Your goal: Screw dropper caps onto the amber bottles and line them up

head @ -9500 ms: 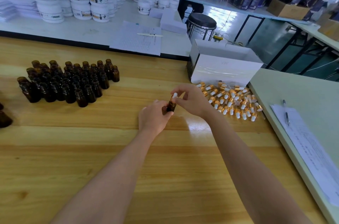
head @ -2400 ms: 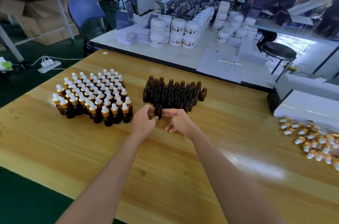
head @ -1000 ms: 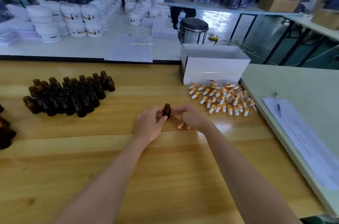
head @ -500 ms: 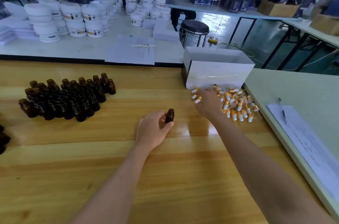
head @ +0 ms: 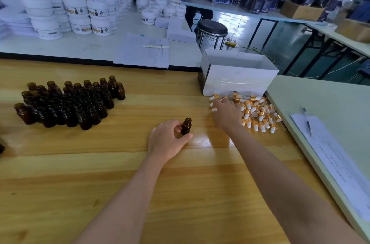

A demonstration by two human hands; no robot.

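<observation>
Right hand (head: 226, 113): moved off amber bottle (head: 186, 126) onto dropper caps (head: 258, 113); grasp unclear. Left hand (head: 168, 139): grips bottle upright.

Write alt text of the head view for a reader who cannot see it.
The left hand holds an uncapped amber glass bottle upright on a wooden table while the right hand reaches into a pile of gold-collared white dropper caps. More uncapped bottles cluster at left.

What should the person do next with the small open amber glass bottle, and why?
Probably pinch one cap from the pile of gold-collared, white-bulbed dropper caps: the left hand holds the small amber glass bottle uncapped, and the right hand is at that pile.
</observation>
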